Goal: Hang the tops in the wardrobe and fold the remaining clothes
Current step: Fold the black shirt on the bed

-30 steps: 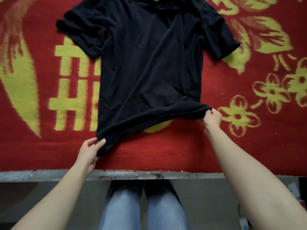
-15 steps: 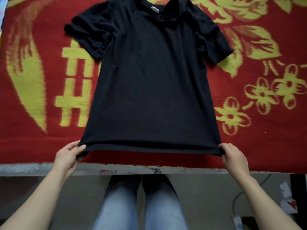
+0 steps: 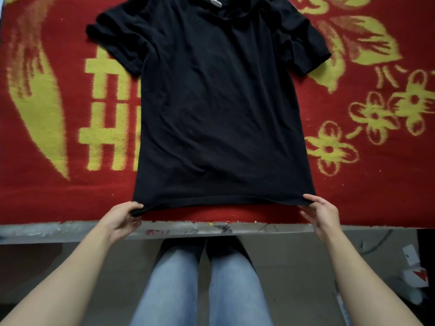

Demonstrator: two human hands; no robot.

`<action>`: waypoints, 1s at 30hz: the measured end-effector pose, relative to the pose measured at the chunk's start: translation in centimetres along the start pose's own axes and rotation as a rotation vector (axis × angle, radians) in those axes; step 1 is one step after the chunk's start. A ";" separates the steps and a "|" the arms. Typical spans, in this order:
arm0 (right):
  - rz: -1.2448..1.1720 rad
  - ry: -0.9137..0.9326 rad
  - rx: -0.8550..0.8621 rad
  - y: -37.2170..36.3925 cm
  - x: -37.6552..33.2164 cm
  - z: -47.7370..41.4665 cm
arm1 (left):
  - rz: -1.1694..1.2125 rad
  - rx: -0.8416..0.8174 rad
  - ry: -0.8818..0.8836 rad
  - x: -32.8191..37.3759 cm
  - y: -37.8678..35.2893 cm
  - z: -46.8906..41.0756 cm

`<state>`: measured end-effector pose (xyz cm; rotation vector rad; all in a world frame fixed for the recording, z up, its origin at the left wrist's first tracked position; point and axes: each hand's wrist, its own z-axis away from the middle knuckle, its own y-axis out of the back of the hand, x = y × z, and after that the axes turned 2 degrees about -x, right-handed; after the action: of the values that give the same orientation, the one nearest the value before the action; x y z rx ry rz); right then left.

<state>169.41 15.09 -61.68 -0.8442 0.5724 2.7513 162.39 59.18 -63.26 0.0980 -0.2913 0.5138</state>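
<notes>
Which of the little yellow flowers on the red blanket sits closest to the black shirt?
The lowest flower, almost touching the black shirt above the right hand; the other two flowers lie farther right and higher.

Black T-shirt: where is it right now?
In the head view the T-shirt lies flat mid-frame on the red blanket, hem held by the left hand and right hand.
</notes>
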 end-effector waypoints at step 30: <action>-0.260 -0.220 -0.008 -4.9 1.1 -1.7 | -0.126 0.115 -0.169 -0.3 -1.5 -2.6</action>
<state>170.87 18.88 -65.13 -0.5618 0.3809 2.5627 163.55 58.14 -65.83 0.2707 -0.4181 0.3975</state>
